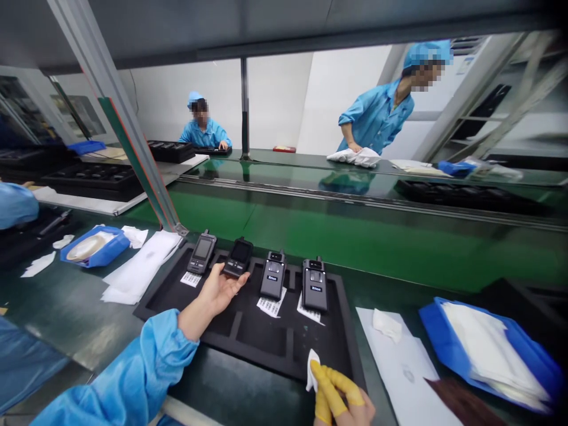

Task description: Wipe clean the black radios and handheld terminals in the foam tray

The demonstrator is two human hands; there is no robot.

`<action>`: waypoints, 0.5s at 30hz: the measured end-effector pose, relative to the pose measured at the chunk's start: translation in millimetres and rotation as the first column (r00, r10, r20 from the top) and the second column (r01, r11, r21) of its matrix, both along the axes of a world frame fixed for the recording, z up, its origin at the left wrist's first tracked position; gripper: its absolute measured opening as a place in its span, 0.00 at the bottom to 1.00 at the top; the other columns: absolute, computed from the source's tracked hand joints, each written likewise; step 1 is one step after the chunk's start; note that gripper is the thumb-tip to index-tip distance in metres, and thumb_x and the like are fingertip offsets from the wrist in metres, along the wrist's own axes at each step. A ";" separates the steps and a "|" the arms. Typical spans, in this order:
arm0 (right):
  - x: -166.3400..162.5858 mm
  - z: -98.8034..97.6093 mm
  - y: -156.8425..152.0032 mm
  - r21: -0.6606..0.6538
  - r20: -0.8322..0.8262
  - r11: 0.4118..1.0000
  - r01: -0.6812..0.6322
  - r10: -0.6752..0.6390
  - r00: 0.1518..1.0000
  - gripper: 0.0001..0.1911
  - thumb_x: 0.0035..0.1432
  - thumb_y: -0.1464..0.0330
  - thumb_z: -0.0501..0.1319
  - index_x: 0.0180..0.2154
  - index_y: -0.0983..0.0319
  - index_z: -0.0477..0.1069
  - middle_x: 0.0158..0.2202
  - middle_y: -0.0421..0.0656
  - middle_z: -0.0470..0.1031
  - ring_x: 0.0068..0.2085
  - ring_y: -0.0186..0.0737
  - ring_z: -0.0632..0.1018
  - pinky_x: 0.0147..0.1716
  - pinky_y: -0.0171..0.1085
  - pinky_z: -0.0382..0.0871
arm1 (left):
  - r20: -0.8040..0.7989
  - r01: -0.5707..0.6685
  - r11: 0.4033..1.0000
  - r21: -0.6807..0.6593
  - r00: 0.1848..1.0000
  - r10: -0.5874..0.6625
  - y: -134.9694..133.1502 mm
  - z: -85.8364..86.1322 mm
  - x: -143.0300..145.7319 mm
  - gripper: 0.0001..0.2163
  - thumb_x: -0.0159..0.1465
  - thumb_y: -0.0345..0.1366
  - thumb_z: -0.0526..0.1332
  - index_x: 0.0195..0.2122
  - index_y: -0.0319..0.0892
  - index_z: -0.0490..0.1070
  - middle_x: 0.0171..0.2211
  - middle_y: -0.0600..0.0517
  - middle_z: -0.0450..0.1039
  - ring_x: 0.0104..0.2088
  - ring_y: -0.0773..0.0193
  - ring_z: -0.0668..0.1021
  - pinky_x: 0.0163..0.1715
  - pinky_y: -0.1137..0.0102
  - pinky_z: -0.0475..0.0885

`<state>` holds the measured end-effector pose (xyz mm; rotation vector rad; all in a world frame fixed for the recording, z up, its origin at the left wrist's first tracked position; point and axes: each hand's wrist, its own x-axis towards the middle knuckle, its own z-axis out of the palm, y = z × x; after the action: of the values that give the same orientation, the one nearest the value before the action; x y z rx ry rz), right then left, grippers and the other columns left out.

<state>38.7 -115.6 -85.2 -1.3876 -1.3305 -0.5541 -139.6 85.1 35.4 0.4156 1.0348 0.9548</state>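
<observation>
My left hand (pixel 217 290) reaches over a black foam tray (pixel 266 343) and grips a black handheld device (pixel 238 258), second from the left in a row of several. Another device (pixel 202 252) lies to its left. Two more devices (pixel 272 276) (pixel 315 284) lie face down to its right on white paper slips (pixel 271 306). My right hand (pixel 339 399), with yellow finger cots on its fingertips, pinches a small white cloth (pixel 312 370) at the tray's near edge.
A green conveyor belt (pixel 355 231) runs behind the tray. A blue bin (pixel 91 248) and white sheets (pixel 142 269) lie left; a blue tray of papers (pixel 488 349) sits right. Two people in blue coats (pixel 204 130) (pixel 377 115) work across the belt. Black trays (pixel 95 177) are stacked far left.
</observation>
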 end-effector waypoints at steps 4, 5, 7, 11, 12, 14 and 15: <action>-3.0 2.2 -0.1 -0.013 -0.013 1.000 -0.018 0.018 1.000 0.24 0.56 0.74 0.59 0.54 0.53 0.66 0.38 0.45 0.73 0.33 0.38 0.74 0.36 0.41 0.64 | -0.056 -0.040 0.999 0.005 0.998 0.041 -4.2 -4.0 -6.1 0.15 0.70 0.38 0.50 0.53 0.33 0.62 0.40 0.43 0.73 0.34 0.63 0.79 0.31 0.68 0.77; -4.0 3.1 -0.5 -0.012 -0.012 1.000 -0.025 0.025 1.000 0.25 0.56 0.74 0.59 0.55 0.53 0.66 0.38 0.45 0.73 0.33 0.39 0.74 0.35 0.41 0.64 | -0.089 -0.039 0.999 0.016 0.995 0.040 -6.0 -4.1 -7.7 0.16 0.71 0.36 0.48 0.54 0.30 0.60 0.39 0.40 0.73 0.33 0.61 0.80 0.31 0.68 0.77; -4.9 5.3 -1.6 0.006 -0.023 1.000 -0.030 0.030 0.999 0.26 0.55 0.75 0.59 0.55 0.53 0.66 0.38 0.45 0.72 0.33 0.39 0.74 0.35 0.41 0.63 | -0.171 -0.021 0.998 0.052 0.985 0.029 -11.2 -2.9 -11.0 0.18 0.71 0.31 0.45 0.57 0.23 0.53 0.36 0.35 0.74 0.32 0.57 0.81 0.33 0.66 0.77; 4.3 13.1 -6.4 0.013 -0.030 1.000 -0.026 0.026 0.999 0.25 0.55 0.76 0.60 0.54 0.53 0.67 0.37 0.45 0.73 0.33 0.39 0.73 0.36 0.42 0.63 | -0.365 0.079 0.983 0.163 0.931 -0.014 -27.5 4.4 -17.4 0.24 0.67 0.23 0.43 0.62 0.24 0.36 0.34 0.36 0.74 0.34 0.56 0.82 0.39 0.62 0.76; 9.3 15.3 -8.0 -0.007 -0.027 1.000 -0.013 0.013 1.000 0.24 0.55 0.75 0.60 0.53 0.53 0.68 0.38 0.45 0.73 0.33 0.40 0.73 0.36 0.42 0.63 | -0.418 0.122 0.973 0.196 0.908 -0.029 -31.9 6.3 -17.8 0.26 0.67 0.23 0.45 0.63 0.26 0.34 0.35 0.37 0.75 0.35 0.57 0.81 0.42 0.61 0.75; 20.6 18.7 -10.7 -0.028 -0.019 0.999 0.033 -0.034 0.999 0.22 0.55 0.74 0.60 0.51 0.53 0.69 0.38 0.45 0.73 0.33 0.40 0.73 0.36 0.43 0.63 | -0.531 0.228 0.934 0.276 0.846 -0.050 -39.9 9.0 -14.8 0.28 0.65 0.25 0.49 0.64 0.30 0.38 0.38 0.39 0.74 0.39 0.58 0.80 0.45 0.61 0.73; 26.1 19.5 -11.6 -0.020 -0.019 0.998 0.058 -0.058 0.998 0.22 0.55 0.74 0.60 0.51 0.52 0.70 0.39 0.45 0.73 0.33 0.40 0.73 0.36 0.42 0.63 | -0.590 0.288 0.903 0.318 0.806 -0.049 -43.3 9.6 -10.8 0.29 0.64 0.27 0.53 0.64 0.33 0.41 0.40 0.41 0.74 0.40 0.58 0.80 0.47 0.61 0.72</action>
<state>64.8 -127.2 -65.7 -1.4477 -1.2863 -0.5666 -150.4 41.9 45.0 1.1776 1.3146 0.8882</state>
